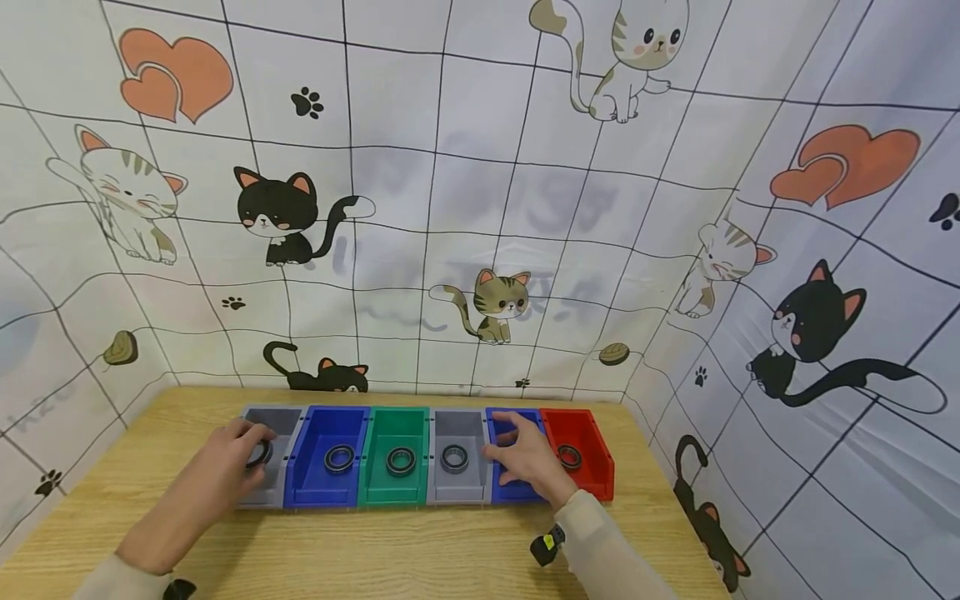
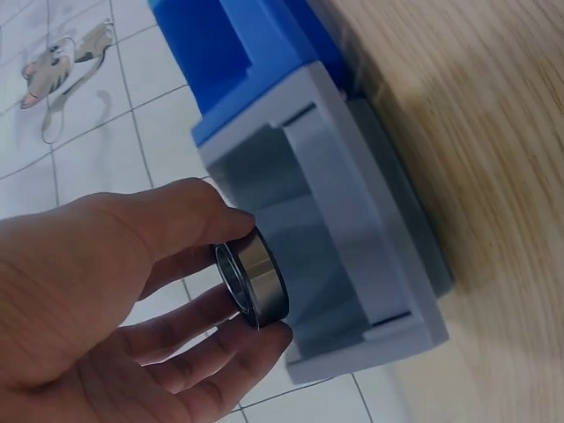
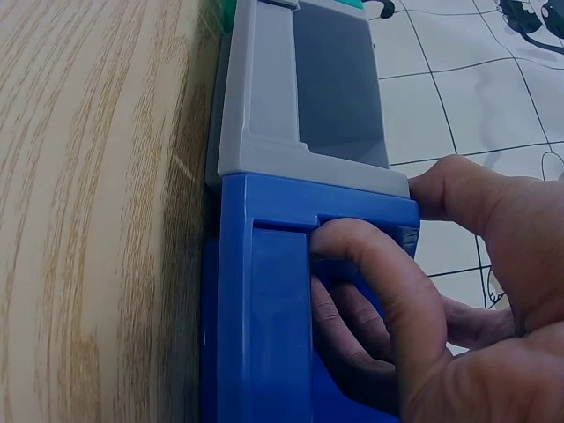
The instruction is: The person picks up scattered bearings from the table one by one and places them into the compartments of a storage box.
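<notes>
My left hand [image 1: 223,460] pinches a ball bearing [image 2: 256,278] between thumb and fingertips. It is at the leftmost grey bin [image 2: 339,220], with the bearing tilted up on edge before the bin's opening in the left wrist view. At the other side, my right hand [image 1: 528,454] reaches into the right-hand blue bin [image 3: 264,335]. Its fingers are loosely bent and spread, with the thumb over the bin's rim and other fingers down inside. No bearing shows between these fingers; the hand hides much of that bin's inside.
Bins stand side by side on a wooden table [image 1: 420,550]. Single bearings lie in the left blue bin [image 1: 340,458], the green bin [image 1: 401,461], the second grey bin [image 1: 454,458] and the red bin [image 1: 570,456]. A cat-print curtain [image 1: 390,250] hangs behind.
</notes>
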Available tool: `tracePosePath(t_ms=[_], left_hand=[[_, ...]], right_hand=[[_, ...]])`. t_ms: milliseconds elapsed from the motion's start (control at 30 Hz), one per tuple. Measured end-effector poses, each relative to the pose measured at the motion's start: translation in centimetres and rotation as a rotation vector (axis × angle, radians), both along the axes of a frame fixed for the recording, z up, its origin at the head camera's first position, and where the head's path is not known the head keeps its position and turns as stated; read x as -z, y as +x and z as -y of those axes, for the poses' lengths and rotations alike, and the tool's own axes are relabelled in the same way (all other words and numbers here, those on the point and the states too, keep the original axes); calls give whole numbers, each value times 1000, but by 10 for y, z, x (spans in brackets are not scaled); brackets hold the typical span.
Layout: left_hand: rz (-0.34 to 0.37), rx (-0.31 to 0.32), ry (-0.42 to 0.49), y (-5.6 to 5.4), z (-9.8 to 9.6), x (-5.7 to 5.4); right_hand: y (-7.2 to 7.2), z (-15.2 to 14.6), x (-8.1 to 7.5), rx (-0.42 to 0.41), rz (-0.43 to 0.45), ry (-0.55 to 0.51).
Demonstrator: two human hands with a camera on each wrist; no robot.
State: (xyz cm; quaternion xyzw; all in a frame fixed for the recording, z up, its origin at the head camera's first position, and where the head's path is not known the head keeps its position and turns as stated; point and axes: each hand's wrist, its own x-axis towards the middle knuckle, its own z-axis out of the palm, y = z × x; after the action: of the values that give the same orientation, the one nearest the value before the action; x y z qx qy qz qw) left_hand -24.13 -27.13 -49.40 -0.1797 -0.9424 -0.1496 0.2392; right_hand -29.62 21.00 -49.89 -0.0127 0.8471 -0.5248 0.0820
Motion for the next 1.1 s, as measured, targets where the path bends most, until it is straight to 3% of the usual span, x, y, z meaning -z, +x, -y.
tracePosePath(t_ms=[167,433,800,1100], left_hand=[[-25,8,-8,-6,3,6],[81,5,-19,-19,-3,8],[131,-24,-75,-34,-7,25],[192,-29,-101,-42,-8,33]], right_hand=[[-1,-1,1,-3,4,-10],[-2,-3,2,1,3,6],[-1,0,1,-7,7,12],[-1,-1,1,-1,9,10]])
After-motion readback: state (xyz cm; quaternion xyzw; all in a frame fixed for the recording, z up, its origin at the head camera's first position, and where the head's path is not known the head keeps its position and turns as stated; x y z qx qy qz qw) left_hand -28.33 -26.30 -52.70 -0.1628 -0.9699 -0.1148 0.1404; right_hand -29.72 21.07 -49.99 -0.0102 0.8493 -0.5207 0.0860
